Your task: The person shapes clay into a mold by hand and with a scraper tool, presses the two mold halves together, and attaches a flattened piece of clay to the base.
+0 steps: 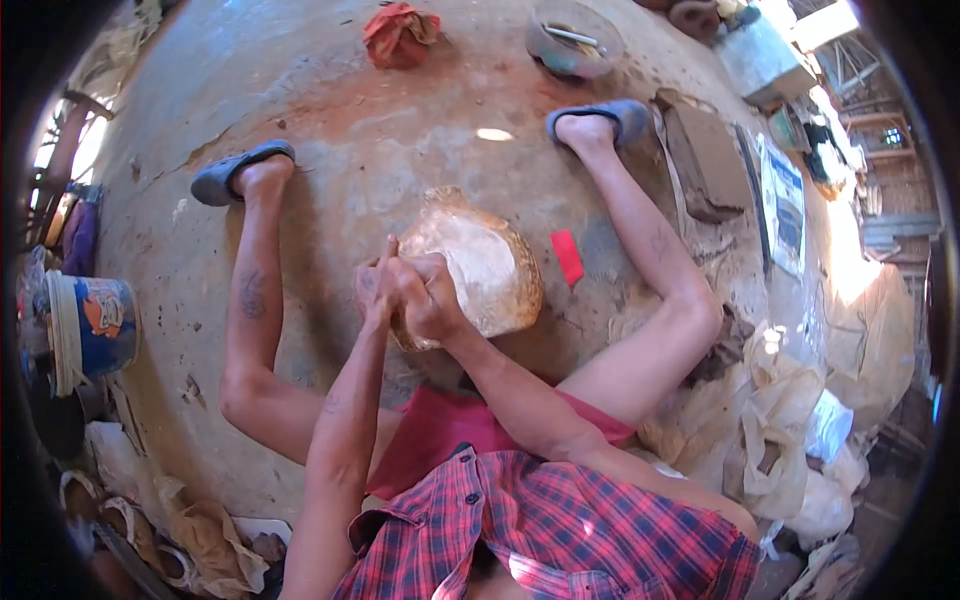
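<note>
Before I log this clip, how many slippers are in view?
2. The left slipper is on the person's left foot, and the right slipper is on their right foot. More could be hidden around the dark, cluttered edges.

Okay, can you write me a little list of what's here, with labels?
Place: a bare, dusty floor
Hands: left hand and right hand pressed together; can't tell if anything is inside
Under the hands: edge of a pale brown lump
Feet: blue slippers
Near the lump: red strip
Farther off: crumpled red bag, bowl
Left side: bucket
</note>
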`<state>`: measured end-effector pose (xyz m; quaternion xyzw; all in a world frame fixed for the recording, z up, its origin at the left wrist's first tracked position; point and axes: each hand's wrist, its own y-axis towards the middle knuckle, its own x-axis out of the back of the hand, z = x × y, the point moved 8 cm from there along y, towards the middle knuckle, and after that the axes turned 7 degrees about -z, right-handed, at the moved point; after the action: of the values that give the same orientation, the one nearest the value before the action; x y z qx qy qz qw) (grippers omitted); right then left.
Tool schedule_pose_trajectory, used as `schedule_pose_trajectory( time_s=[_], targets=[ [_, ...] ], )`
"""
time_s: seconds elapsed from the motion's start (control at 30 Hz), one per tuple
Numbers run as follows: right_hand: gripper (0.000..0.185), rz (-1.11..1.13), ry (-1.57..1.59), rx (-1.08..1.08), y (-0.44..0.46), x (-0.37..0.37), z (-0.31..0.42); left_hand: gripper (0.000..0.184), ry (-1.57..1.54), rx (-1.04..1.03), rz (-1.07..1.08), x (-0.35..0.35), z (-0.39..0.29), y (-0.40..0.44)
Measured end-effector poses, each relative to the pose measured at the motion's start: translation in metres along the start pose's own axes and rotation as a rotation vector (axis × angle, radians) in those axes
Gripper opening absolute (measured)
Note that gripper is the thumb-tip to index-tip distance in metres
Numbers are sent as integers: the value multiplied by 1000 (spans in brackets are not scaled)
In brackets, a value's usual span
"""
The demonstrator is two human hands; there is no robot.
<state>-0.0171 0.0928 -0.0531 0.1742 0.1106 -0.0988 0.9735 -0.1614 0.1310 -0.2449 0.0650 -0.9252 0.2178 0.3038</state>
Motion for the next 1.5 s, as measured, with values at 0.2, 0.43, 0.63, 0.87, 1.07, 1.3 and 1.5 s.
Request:
schedule_pose_trajectory(
  time_s=[0.2,0.43,0.63,0.87,1.07,1.3,1.5],
  targets=[
    [49,-171,-187,-176,15,46,-37,77,18,82,-101,18,-29,-6],
    [51,-356,-308,-170,20,141,-51,82,-37,-19,-30,13,-47,-29],
    [48,-351,25,-13,32,122,-3,74,-125,22,-10,9,-32,-22],
    [50,-342,134,-328,26,105,-46,74,-3,65,-95,16,-24,-22],
    [44,-120,-21,-287,-14,11,-53,68,-78,-46,-34,8,-21,-11],
    [42,11,-120,-186,-26,-2,-68,56,116,-454,53,-4,3,-2],
    [33,-302,-583,12,-16,82,14,82,-360,49,-4,-2,7,-19]
  ],
)
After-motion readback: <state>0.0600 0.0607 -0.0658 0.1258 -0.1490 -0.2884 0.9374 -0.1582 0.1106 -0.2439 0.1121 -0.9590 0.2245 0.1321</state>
